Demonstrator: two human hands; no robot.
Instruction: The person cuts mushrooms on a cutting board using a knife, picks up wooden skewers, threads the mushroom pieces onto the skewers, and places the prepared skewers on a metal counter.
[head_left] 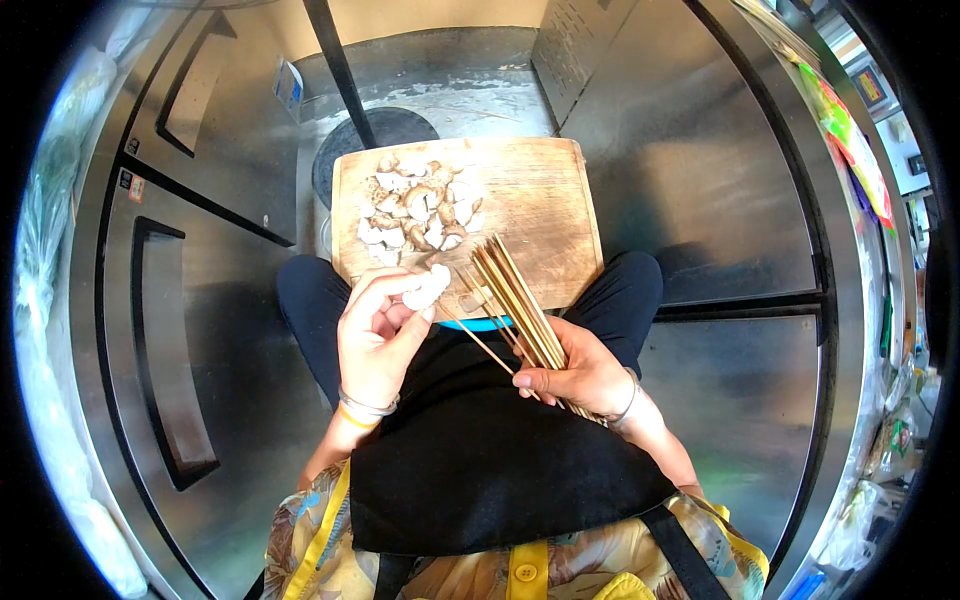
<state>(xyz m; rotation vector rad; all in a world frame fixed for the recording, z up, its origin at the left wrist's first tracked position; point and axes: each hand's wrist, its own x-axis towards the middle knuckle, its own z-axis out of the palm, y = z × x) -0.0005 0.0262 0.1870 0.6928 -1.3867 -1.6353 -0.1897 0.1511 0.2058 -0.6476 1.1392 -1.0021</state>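
My left hand pinches a white mushroom piece between thumb and fingers, over the near left edge of the cutting board. A bundle of thin wooden skewers is gripped in my right hand. One single skewer slants out from the right thumb, its tip close to the held piece; whether it touches is too small to tell. Beyond the hands, a pile of cut brown and white mushroom pieces lies on the left half of the wooden cutting board.
Steel cabinets stand on the right, with a steel-fronted unit on the left. A dark round object sits on the floor behind the board. Plastic bags line the far left. My knees flank the board.
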